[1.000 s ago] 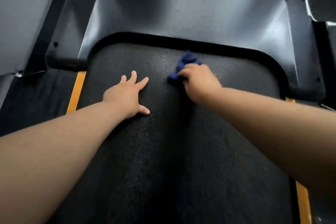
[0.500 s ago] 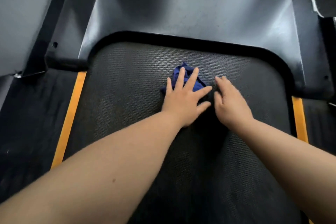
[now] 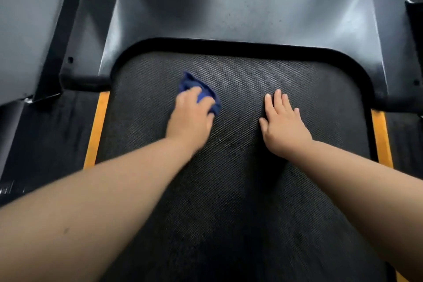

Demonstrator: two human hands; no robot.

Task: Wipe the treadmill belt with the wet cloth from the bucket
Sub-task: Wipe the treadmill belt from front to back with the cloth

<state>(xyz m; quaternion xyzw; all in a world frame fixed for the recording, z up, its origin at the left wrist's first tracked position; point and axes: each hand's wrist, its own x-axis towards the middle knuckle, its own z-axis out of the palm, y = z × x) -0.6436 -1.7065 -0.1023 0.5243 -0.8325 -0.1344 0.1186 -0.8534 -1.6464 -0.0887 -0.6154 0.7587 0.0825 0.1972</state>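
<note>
Grey hood (image 3: 240, 7) ahead — orange strips (image 3: 98, 128) along both sides.

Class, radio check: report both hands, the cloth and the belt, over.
Left hand grips blue cloth on treadmill belt. Right hand flat on belt, fingers straight. Nothing else on the belt.

Likely a gym or exercise room. A black, textured treadmill belt (image 3: 229, 178) fills the centre. Orange strips (image 3: 98, 126) run along its side rails at 9 and 3 o'clock. A grey motor cover (image 3: 240, 7) rises at 12 o'clock.
</note>
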